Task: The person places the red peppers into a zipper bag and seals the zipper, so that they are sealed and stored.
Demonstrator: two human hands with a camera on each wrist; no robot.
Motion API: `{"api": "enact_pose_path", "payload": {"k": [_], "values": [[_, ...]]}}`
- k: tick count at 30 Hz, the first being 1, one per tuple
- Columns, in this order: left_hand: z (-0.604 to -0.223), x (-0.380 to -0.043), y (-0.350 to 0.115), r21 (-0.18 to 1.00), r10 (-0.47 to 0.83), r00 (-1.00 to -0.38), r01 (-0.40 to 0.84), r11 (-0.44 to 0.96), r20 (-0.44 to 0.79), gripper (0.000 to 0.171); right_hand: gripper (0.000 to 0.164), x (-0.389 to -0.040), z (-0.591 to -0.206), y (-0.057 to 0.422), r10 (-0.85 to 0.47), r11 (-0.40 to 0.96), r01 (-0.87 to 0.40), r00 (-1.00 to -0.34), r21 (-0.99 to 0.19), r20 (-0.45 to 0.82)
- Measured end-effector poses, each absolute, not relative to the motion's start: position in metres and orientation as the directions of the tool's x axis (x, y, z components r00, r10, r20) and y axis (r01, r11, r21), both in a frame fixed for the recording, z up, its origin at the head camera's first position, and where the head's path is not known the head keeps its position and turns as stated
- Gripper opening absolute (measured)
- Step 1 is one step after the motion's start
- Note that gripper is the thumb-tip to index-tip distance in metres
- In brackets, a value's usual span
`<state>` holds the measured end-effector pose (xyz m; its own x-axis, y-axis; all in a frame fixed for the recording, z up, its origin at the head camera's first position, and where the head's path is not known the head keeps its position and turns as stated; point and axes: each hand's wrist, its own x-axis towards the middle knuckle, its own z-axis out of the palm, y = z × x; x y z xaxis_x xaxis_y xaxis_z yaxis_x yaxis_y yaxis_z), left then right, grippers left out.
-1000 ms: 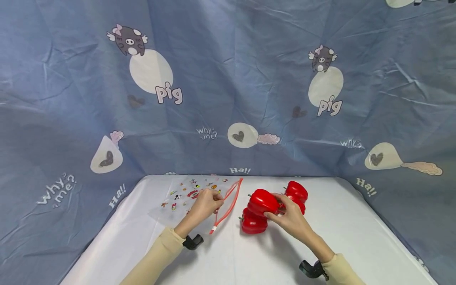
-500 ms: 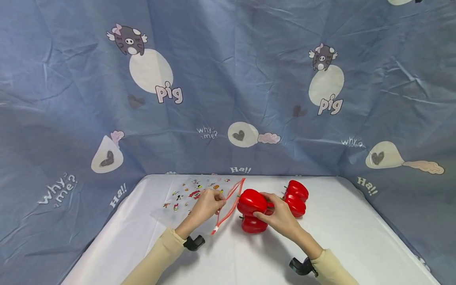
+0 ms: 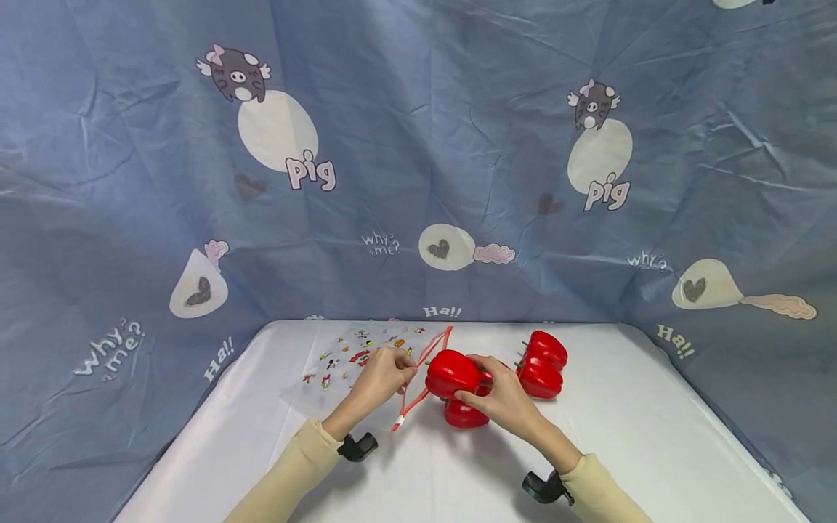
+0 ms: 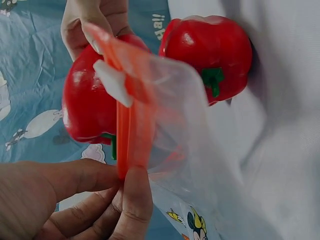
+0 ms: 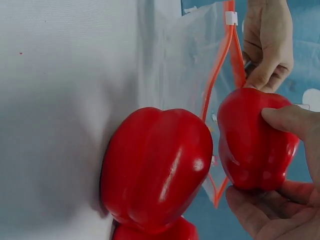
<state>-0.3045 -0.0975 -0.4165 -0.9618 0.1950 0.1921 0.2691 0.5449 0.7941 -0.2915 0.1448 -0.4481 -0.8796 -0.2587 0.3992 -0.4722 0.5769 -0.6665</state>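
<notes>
My left hand (image 3: 382,374) pinches the red zip edge of a clear zip bag (image 3: 336,367) printed with small cartoon figures. The bag lies on its side with its mouth toward the right; a white slider (image 4: 112,82) shows at one end of the zip. My right hand (image 3: 503,396) grips a red bell pepper (image 3: 451,373) between thumb and fingers, its green stem toward the bag. In the head view this pepper overlaps the bag's mouth. Another bell pepper (image 5: 157,165) rests on the table just below it, partly hidden in the head view.
Two more red bell peppers (image 3: 540,378) lie close together at the back right of the white table (image 3: 628,414). A blue curtain (image 3: 366,181) with pig prints hangs behind it. Each wrist wears a black camera mount (image 3: 543,487).
My right hand has carried the bell pepper left, from over the other peppers to the bag's mouth. The left hand keeps its pinch and has shifted slightly right with the bag edge.
</notes>
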Motion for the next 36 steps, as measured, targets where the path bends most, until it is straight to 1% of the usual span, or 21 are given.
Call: {"api": "enact_pose_path", "payload": {"k": [14,23,36], "values": [[-0.412,-0.302,-0.097,0.803,0.205,-0.957,0.286,0.523,0.207,0.006,0.064,-0.293,-0.451,0.134,-0.285,0.627,-0.459,-0.887,-0.629,0.363],[-0.409,-0.301,-0.099,0.801,0.165,-0.961,0.276,0.532,0.221,0.006,0.062,-0.295,-0.452,0.12,-0.311,0.661,-0.49,-0.868,-0.568,0.387],[-0.413,-0.3,-0.107,0.774,0.094,-0.955,0.283,0.567,0.28,0.007,0.062,-0.301,-0.455,0.098,-0.364,0.653,-0.53,-0.846,-0.541,0.39]]}}
